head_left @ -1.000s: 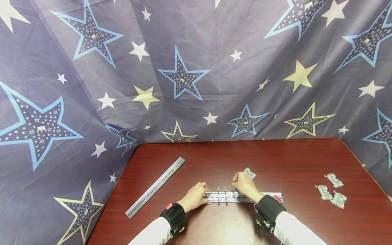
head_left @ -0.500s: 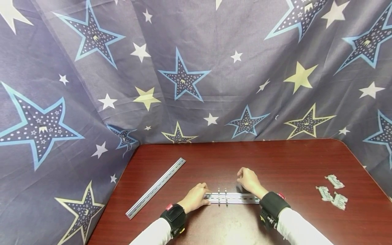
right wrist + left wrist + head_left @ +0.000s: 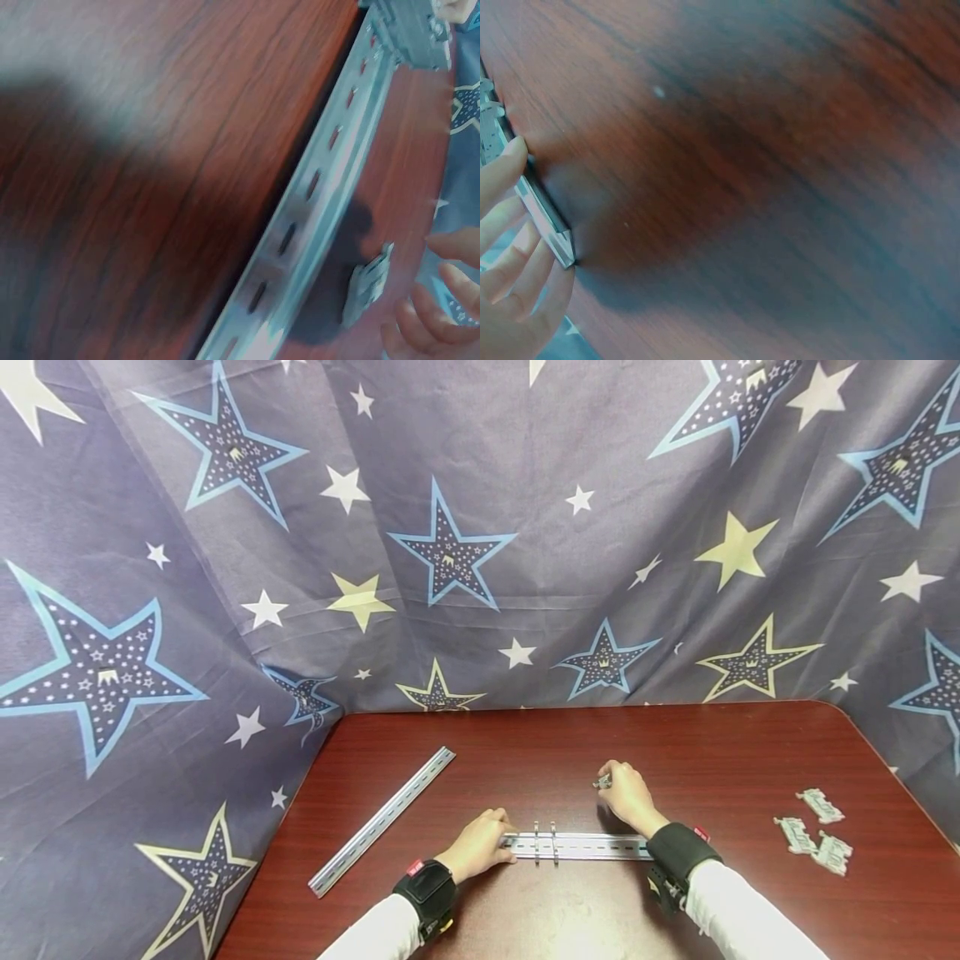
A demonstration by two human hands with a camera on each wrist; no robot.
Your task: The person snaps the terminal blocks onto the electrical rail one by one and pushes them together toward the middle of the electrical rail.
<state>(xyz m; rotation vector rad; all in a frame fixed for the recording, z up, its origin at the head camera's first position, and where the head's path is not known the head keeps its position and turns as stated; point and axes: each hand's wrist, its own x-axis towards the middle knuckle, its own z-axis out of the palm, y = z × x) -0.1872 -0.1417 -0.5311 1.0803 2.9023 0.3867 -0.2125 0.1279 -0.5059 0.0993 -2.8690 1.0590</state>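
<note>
My left hand [image 3: 477, 842] grips the left end of a slotted metal DIN rail [image 3: 600, 846], thumb on one edge and fingers on the other in the left wrist view. Two thin terminal blocks [image 3: 554, 843] stand across the rail near that hand. Beyond the rail, my right hand [image 3: 627, 793] hovers with fingers loosely bent beside a loose grey terminal block [image 3: 367, 286]. A gap shows between block and fingers [image 3: 427, 319] in the right wrist view; in the head view the hand hides part of this block.
A second DIN rail [image 3: 382, 822] lies slanted at the left. Three more terminal blocks [image 3: 819, 805] lie flat at the right. A star-patterned cloth [image 3: 480, 543] hangs behind the dark red table [image 3: 525, 735].
My right hand has moved right, from left of the loose terminal block to its right side, briefly covering it. The left hand stays on the rail's end.
</note>
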